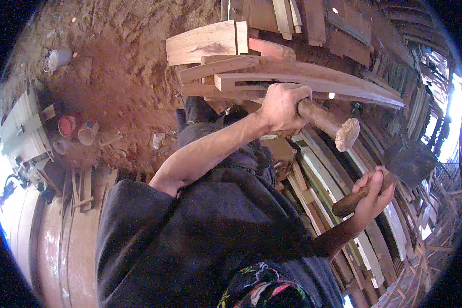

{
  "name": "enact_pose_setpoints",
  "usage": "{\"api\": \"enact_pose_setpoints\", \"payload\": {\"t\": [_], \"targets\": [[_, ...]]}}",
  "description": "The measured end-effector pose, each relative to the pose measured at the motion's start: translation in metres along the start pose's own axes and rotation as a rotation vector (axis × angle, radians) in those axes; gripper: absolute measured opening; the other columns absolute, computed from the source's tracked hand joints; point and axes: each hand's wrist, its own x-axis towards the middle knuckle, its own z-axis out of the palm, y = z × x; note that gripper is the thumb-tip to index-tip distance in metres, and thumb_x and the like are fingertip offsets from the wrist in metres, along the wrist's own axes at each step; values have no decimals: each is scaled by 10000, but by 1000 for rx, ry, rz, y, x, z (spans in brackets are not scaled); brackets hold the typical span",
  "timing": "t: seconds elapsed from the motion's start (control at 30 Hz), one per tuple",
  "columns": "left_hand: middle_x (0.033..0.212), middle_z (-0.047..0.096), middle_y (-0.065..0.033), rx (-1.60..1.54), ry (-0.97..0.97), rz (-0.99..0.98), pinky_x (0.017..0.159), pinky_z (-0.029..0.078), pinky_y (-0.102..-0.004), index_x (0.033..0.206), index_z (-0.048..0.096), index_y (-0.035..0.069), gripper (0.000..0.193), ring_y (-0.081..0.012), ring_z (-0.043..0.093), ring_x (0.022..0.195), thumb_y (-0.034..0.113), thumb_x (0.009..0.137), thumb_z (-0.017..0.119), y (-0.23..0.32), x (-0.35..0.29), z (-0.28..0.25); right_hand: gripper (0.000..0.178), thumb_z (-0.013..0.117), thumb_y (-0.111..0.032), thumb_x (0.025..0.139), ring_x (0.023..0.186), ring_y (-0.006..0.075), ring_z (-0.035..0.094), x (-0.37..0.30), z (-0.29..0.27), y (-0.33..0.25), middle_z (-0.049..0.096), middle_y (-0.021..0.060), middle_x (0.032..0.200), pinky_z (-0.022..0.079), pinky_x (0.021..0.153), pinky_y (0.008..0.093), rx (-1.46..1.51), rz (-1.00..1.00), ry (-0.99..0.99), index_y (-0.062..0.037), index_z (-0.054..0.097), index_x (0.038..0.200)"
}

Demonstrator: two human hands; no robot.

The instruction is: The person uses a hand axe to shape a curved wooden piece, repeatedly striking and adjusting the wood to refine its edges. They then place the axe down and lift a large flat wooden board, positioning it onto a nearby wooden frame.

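My left hand (287, 105) is closed around a thick, round wooden stick (323, 119) with a pale, frayed end that points to the lower right. Any part of the stick beyond my fist is hidden. Further right, my right hand (373, 194) grips the short wooden handle of a tool with a broad, dark head (409, 161); its exact kind is hard to make out. The two held things are apart. Just beyond my left hand lies a long, curved wooden beam (318, 71), among several cut timber pieces. A wide pale board (203, 43) is behind them.
Stacked planks (362, 197) run beneath and beside my right arm. Sawdust-covered ground (123, 66) spreads to the left, with a white bucket (59, 60), a red-rimmed tub (66, 125) and another tub (88, 132). More boards (351, 43) lie at the far side.
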Motion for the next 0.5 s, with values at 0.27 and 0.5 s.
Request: {"api": "enact_pose_setpoints", "payload": {"t": [0.27, 0.5], "targets": [[773, 675, -185, -9, 6, -112, 706, 538, -502, 842, 643, 64, 325, -408, 668, 779, 250, 606, 764, -5, 8, -13, 184, 575, -182, 1007, 466, 125, 482, 22, 5, -7, 527, 54, 624, 473, 516, 266, -40, -179, -113, -29, 482, 1045], [774, 660, -189, -51, 69, -130, 692, 534, -467, 777, 626, 37, 182, -425, 662, 788, 131, 638, 694, -30, 4, -12, 217, 591, -173, 995, 486, 131, 513, 28, 14, -28, 546, 70, 640, 477, 507, 277, -19, -192, -113, -9, 477, 1078]]}}
